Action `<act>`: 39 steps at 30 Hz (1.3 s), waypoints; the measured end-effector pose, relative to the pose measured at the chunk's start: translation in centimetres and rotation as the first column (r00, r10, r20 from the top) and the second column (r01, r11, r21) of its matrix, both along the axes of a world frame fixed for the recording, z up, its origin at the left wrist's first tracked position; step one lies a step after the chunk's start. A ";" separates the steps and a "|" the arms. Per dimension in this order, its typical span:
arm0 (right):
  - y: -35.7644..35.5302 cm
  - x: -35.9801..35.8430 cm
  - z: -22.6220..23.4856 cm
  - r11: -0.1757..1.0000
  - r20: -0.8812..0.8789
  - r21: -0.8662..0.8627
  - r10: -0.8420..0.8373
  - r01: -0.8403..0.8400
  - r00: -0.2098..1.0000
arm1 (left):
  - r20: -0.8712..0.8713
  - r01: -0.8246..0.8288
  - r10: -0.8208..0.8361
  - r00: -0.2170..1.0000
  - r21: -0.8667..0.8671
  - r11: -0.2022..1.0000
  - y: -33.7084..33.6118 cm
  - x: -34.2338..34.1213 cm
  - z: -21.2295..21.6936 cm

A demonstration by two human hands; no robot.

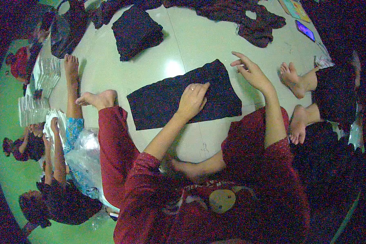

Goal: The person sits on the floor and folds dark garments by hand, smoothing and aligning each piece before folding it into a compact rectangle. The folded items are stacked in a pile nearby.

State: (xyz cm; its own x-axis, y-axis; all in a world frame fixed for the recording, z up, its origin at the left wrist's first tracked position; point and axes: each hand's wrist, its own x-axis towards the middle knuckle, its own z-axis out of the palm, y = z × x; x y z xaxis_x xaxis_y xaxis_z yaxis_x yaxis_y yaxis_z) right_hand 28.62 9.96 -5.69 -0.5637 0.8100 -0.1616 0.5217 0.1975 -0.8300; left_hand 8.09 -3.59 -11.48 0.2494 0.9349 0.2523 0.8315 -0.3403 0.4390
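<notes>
Here, seen from above, a person in a dark red long-sleeved top sits on a pale glossy floor (183, 49) folding a flat, dark, near-black rectangular piece of cloth (158, 101), which lies spread on the floor directly in front of them.

The left hand (192, 100) presses palm-down on the right-hand part of the cloth, fingers curled loosely, not pinching anything. The right hand (250, 71) hovers just beyond the cloth's far right edge, open with fingers spread; whether a fingertip touches the fabric cannot be told.

The cloth already looks folded into a neat oblong with fairly straight edges, so the folding seems well along; it appears to be getting smoothed or readied for one more fold, and it has not yet been set aside.

Farther away on the floor rests a folded dark bundle of similar cloth (136, 32), and beyond it an unfolded heap of dark garments (248, 18), suggesting more pieces remain. Other people's bare feet (290, 77) and stacks of white packets (44, 73) surround the work area.
</notes>
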 end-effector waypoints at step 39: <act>-10.1 -0.1 -2.9 0.924 0.315 -0.112 0.383 -0.366 0.868 | -0.133 -0.409 0.417 0.899 0.083 0.909 -9.0 -12.1 2.2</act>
State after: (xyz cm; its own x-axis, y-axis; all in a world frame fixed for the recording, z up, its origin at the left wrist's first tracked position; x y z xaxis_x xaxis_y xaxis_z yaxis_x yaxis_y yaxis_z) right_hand 28.49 -0.11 -8.57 -0.7325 0.5352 -0.4208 0.6578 0.3970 -0.6401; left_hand -3.99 -12.56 -9.30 -0.1189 0.9484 0.2939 0.9552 0.0285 0.2944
